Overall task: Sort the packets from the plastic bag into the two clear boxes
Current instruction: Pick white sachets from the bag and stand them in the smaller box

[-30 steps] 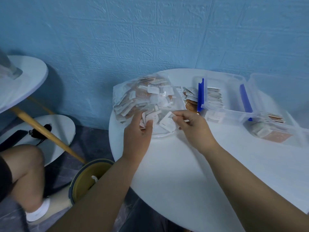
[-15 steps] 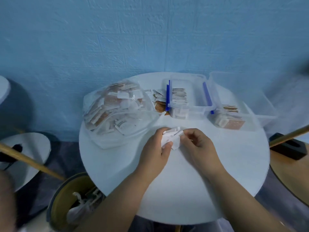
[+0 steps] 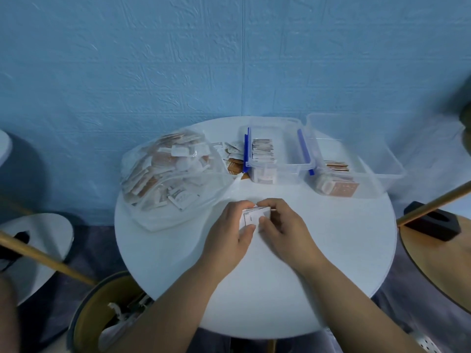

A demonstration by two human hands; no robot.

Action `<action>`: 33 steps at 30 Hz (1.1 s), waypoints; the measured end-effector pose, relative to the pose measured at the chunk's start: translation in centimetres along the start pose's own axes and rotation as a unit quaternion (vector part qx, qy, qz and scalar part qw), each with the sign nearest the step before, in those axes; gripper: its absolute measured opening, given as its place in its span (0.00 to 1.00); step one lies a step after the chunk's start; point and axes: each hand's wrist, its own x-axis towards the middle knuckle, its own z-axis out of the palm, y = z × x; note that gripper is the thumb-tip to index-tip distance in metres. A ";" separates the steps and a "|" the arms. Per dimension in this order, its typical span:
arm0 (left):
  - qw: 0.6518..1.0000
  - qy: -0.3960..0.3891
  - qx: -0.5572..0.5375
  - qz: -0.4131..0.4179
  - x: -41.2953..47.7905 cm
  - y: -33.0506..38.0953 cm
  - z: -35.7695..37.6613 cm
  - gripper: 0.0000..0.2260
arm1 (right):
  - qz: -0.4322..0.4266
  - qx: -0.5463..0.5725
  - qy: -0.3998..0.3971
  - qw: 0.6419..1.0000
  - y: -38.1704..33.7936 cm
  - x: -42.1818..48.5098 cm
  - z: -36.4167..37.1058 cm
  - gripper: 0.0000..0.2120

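Blue brick-textured wall (image 3: 153, 59) behind round white table (image 3: 331, 250) (bin (image 3: 102, 294) beside)

- Left hand (image 3: 230, 226): bare, with broad fingers and a short-trimmed, pale thumbnail.
- Right hand (image 3: 285, 226): bare as well; its knuckles and the back of the hand show, slightly blurred.
- Left forearm (image 3: 163, 309): bare skin from the wrist to the frame's bottom edge.
- Right forearm (image 3: 356, 301): bare likewise, widening toward the lower right corner.
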 end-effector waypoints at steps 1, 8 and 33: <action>1.000 0.002 0.000 0.001 0.0 0.0 0.0 0.17 | 0.000 0.007 -0.006 1.000 0.0 0.0 0.0 0.15; 0.992 0.064 -0.084 -0.071 0.1 -0.3 0.0 0.22 | -0.068 -0.019 -0.013 0.997 0.1 0.1 0.1 0.12; 0.992 0.045 0.104 -0.051 0.7 -1.3 0.9 0.11 | -0.067 -0.112 -0.063 0.989 0.2 0.2 0.5 0.24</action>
